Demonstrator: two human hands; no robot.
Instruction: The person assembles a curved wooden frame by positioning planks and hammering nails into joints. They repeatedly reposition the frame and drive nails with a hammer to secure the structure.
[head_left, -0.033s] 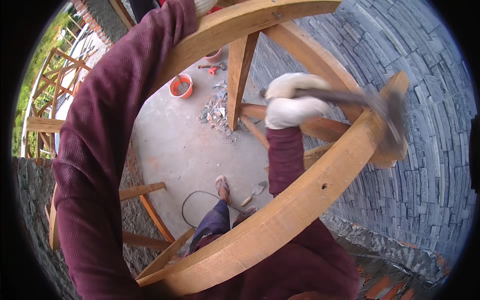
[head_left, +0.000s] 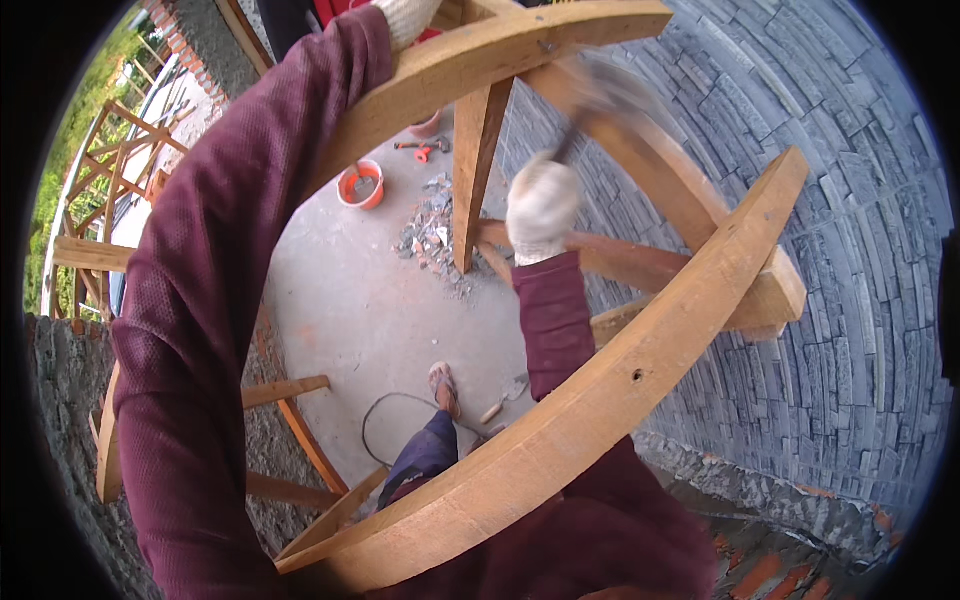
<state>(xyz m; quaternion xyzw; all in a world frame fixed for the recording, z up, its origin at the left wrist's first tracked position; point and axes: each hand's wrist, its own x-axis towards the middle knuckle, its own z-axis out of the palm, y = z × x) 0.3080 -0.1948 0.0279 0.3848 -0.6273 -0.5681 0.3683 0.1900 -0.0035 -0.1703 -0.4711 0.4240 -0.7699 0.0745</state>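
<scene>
My right hand (head_left: 543,205), in a white knitted glove, is closed round the dark handle of a hammer (head_left: 575,135). The hammer's head is smeared by motion beside a slanting timber. My left hand (head_left: 408,18), gloved the same way, is at the top edge beside the far wooden beam (head_left: 450,72); its fingers are out of sight. A nail (head_left: 545,45) sticks out of that beam. Across the front runs the near wooden beam (head_left: 600,400), with a dark hole in it. Its right end lies against a short timber block (head_left: 775,292).
A timber post (head_left: 480,170) and braces stand below the beams. On the concrete floor are an orange bucket (head_left: 361,198), another hammer (head_left: 422,147), rubble (head_left: 432,240), a trowel (head_left: 492,412) and a cable (head_left: 375,415). Grey stone cladding (head_left: 840,250) covers the right wall.
My right hand has swung the hammer up and left, away from the near beam's right end. My left arm stays nearly where it was.
</scene>
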